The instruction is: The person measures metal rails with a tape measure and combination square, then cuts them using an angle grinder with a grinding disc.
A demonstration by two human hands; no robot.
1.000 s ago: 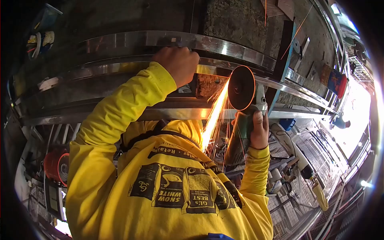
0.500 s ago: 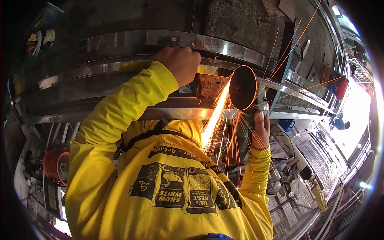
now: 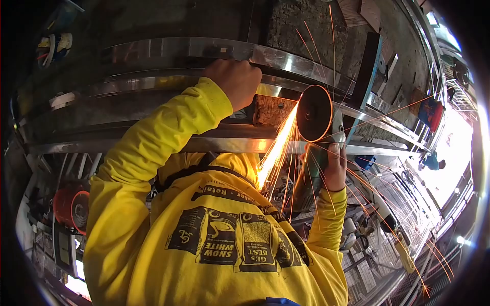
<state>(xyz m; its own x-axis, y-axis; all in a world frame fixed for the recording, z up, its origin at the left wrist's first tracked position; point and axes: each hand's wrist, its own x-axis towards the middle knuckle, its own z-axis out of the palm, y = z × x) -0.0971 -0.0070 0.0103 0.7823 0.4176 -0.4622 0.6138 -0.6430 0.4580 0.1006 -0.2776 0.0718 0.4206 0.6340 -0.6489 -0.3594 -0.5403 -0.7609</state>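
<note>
My right hand (image 3: 334, 168) grips an angle grinder (image 3: 309, 176) with a green body, partly hidden by the sparks. Its dark, round cutting disc (image 3: 315, 113) stands edge-up against the middle bar, its rim glowing orange. A bright stream of sparks (image 3: 278, 148) flies from the disc's left edge down towards the yellow shirt. To the left, my left hand (image 3: 233, 84) is closed over the shiny middle metal bar (image 3: 143, 85); its fingertips are hidden. Just below that bar, between hand and disc, lies a worn wooden block (image 3: 271, 110).
Another long metal bar (image 3: 184, 47) runs behind, and a nearer one (image 3: 219, 144) crosses in front of my body. A blue-edged metal piece (image 3: 366, 76) stands right of the disc. An orange-red reel-like object (image 3: 72, 209) is at lower left. A person in blue (image 3: 433, 161) is far right.
The view has shifted slightly. The disc stays at the middle bar and still throws sparks; single sparks now reach farther to the lower right. Both hands keep their hold.
</note>
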